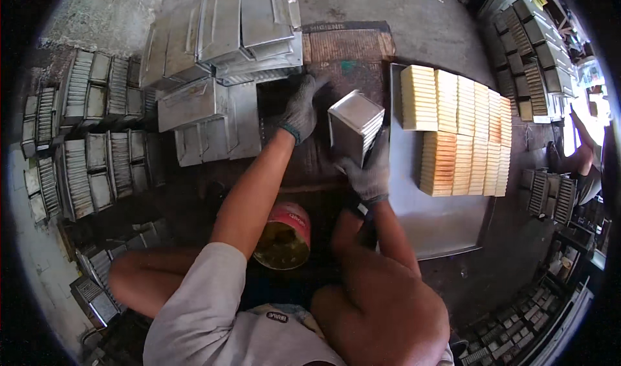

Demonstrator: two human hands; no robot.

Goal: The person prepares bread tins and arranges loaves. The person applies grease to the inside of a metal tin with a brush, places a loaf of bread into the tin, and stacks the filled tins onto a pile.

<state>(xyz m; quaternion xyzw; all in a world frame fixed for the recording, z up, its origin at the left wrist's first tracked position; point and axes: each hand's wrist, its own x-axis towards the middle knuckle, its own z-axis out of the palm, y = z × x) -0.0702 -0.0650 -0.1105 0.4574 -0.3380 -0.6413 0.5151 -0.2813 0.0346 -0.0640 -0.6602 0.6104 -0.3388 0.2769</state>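
Observation:
My right hand [367, 174], in a grey knit glove, grips a ribbed metal loaf tin [354, 123] from its near side. The tin stands upright on a dark surface, a flat metal face up. To its left, my gloved left hand [301, 110] is raised with fingers stretched out, slightly blurred and holding nothing I can see. It is close to a stack of metal loaf tins [194, 110] with flat lids [265, 16]. Right of the held tin, two rows of pale, ribbed bread loaves [457, 100], some browned, stand on a metal tray [433, 220].
Between my knees sits a red bucket [284, 236] with yellowish residue inside. Flattened cardboard [349, 45] lies beyond the tin. More ribbed tins [97, 94] are stacked at the left and others [533, 62] at the right. Another person's arm [583, 162] shows at the right edge.

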